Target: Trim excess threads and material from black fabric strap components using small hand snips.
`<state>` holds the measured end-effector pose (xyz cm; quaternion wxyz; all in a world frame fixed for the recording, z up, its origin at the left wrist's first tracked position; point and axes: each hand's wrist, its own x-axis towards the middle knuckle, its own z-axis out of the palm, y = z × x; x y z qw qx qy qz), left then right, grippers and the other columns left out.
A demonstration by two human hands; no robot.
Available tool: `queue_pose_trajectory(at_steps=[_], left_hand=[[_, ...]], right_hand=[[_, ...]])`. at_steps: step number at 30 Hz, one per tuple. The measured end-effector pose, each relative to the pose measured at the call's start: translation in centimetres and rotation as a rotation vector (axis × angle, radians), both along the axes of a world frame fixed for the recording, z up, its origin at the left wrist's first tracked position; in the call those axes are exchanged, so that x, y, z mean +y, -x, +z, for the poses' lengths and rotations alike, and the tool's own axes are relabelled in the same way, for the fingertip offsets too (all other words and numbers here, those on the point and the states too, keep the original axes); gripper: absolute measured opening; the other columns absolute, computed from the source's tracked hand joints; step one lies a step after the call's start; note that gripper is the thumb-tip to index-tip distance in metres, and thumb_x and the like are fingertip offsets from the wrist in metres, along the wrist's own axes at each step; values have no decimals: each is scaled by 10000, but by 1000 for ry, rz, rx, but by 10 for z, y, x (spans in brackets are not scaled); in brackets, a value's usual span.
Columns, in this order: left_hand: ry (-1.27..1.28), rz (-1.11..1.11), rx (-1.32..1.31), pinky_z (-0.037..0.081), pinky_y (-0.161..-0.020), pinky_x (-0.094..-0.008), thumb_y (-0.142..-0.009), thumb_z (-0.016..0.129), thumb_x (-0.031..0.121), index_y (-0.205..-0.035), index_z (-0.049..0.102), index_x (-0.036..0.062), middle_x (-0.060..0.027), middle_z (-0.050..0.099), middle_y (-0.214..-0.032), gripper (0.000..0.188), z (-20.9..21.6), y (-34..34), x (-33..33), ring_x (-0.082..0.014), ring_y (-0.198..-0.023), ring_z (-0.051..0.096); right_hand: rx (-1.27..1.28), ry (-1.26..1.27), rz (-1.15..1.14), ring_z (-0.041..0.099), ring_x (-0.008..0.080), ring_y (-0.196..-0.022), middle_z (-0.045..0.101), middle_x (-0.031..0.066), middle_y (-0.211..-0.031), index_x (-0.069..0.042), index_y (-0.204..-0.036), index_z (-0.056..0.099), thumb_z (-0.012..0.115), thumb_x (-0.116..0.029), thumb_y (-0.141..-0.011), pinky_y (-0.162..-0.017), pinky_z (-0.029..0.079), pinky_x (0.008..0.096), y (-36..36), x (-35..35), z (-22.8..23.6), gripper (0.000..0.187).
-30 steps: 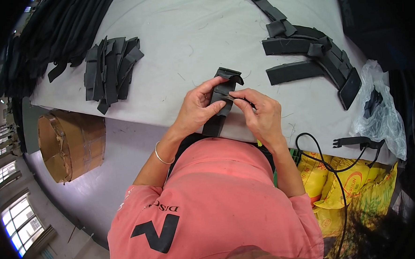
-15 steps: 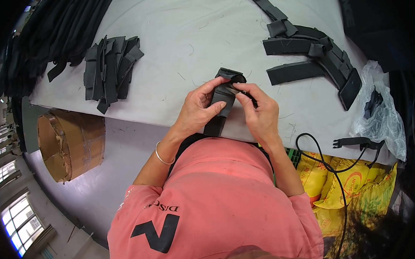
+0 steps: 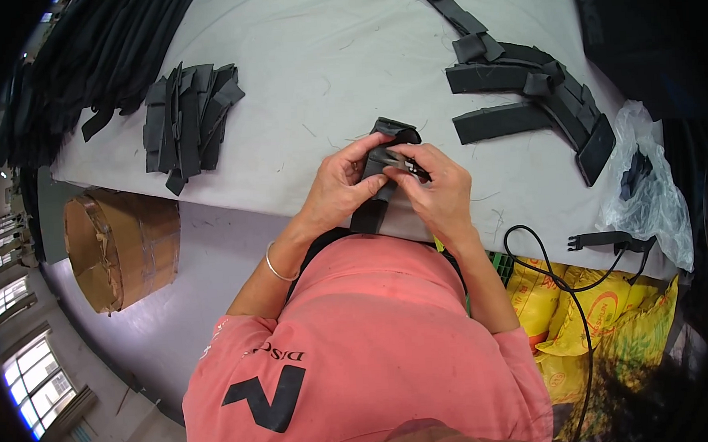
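Black strip [image 3: 377, 160] is apparently sitting mid-work, left hand [image 3: 336, 187] fingers clamping it, right hand [image 3: 444, 194] fingers pinching a tool [image 3: 417, 172]; ten-o'clock stack [image 3: 191, 121] seemingly waiting.

The fabric strip [image 3: 377, 164] is in the left hand [image 3: 338, 186], a small tool [image 3: 417, 170] in the right hand [image 3: 442, 194]. On the table [image 3: 306, 71], the strip pile [image 3: 191, 121] lies left; the strip row [image 3: 560, 102] lies right, with the plastic bag [image 3: 654, 213] beside it.

Left hand [image 3: 332, 188] curls, thumb [image 3: 370, 186] opposing fingers [image 3: 361, 148], close beside right hand [image 3: 444, 191], its fingertips [image 3: 405, 149] seemingly pinched; bare forearms [image 3: 489, 286] converge from below.
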<state>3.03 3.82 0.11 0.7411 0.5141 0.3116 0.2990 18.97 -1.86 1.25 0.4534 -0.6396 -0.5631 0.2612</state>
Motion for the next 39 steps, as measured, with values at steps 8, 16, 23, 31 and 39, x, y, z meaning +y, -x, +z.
queue_pose_trajectory(at_steps=[8,16,23,31,39], left_hand=[[17,-91,-9,459,-924,-272,-848,639,-3,-1341,432,-26,-71,553,-1220,535,-2,-1,-3,-119,-1062,550],[72,-60,-22,472,-894,-265,-817,640,-2,-1315,466,-11,-62,574,-1187,528,4,2,1,-110,-1028,568],[218,-51,-53,509,-855,-281,-803,638,-14,-1297,482,-19,-76,578,-1174,518,1,5,4,-119,-1009,580],[242,-18,-44,506,-866,-284,-798,634,10,-1302,472,-23,-91,574,-1173,531,3,3,4,-132,-1017,574],[117,-16,8,456,-925,-286,-816,613,7,-1324,432,-31,-91,549,-1216,540,-9,1,-9,-132,-1078,545]], right_hand=[[162,33,36,539,127,-591,563,15,-691,-50,-826,603,604,-42,-810,-538,427,274,-2,3,-7,18],[1292,253,157,281,33,-543,403,-36,-680,-55,-906,526,580,-199,-920,-497,244,197,-32,-3,-6,154],[1279,229,-188,315,25,-536,479,-22,-747,-80,-870,533,592,-197,-919,-484,247,190,-50,-13,-28,140],[390,186,79,529,55,-756,615,-13,-909,-54,-1131,614,688,-62,-809,-666,436,198,-35,-28,8,331],[115,134,84,612,190,-664,658,62,-811,-99,-981,679,653,-133,-820,-593,463,279,-12,-17,11,167]])
